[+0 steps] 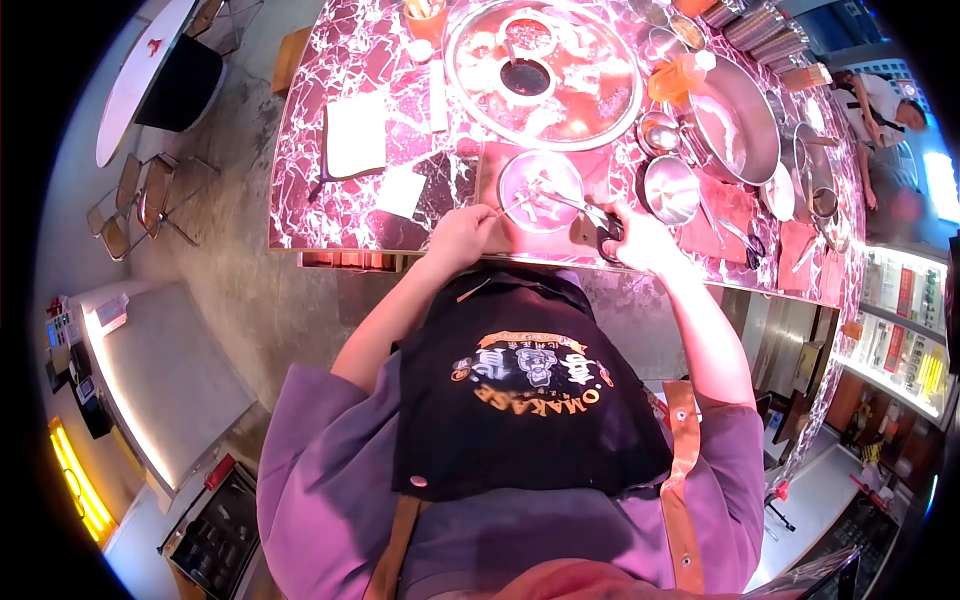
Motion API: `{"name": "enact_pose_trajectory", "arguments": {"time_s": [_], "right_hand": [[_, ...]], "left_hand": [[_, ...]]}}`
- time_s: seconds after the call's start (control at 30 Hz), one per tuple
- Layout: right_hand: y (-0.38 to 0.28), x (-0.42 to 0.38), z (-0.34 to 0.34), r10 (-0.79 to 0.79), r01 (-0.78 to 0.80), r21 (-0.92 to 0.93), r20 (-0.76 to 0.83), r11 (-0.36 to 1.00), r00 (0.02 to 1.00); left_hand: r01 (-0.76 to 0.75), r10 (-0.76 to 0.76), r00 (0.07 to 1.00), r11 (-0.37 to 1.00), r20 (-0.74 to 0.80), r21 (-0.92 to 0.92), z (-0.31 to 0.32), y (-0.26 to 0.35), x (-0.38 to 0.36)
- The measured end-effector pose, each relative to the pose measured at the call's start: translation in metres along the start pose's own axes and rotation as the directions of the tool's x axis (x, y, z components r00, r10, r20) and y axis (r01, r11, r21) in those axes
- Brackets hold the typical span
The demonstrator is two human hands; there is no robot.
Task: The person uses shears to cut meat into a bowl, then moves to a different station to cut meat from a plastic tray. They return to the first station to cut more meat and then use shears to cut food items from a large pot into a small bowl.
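A small round bowl [541, 222] with pale pieces of food in it stands near the front edge of the marbled counter [300, 205]. At the bowl's left side, my left hand [464, 236] is closed in a pinch on a thin stick-like utensil [512, 207] that reaches over the bowl. My right hand [636, 238] grips the dark handles of a pair of scissors [592, 212], whose metal blades point left into the bowl among the food. Fine details of the pieces are washed out by bright light.
Beyond the bowl sits a large round tray [459, 85] of food with two sauce bowls. A metal bowl [672, 190], a big metal pan [738, 120] and utensils stand at right. White paper [355, 135] lies left. A person [880, 105] is at the far right.
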State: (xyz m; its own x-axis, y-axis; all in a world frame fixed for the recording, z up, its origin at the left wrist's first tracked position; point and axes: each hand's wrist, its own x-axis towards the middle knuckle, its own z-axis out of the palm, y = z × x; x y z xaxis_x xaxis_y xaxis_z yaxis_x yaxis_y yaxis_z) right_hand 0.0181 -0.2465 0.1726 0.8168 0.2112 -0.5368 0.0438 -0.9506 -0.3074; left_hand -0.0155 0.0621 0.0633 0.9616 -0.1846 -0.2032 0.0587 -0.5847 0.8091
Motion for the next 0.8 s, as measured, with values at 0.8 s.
{"name": "enact_pose_trajectory", "arguments": {"time_s": [0.8], "right_hand": [[0.076, -0.034, 0.082, 0.073, 0.043, 0.801, -0.107, 0.597, 0.992]], "left_hand": [[0.082, -0.073, 0.989, 0.995, -0.129, 0.063, -0.085, 0.026, -0.001]]}}
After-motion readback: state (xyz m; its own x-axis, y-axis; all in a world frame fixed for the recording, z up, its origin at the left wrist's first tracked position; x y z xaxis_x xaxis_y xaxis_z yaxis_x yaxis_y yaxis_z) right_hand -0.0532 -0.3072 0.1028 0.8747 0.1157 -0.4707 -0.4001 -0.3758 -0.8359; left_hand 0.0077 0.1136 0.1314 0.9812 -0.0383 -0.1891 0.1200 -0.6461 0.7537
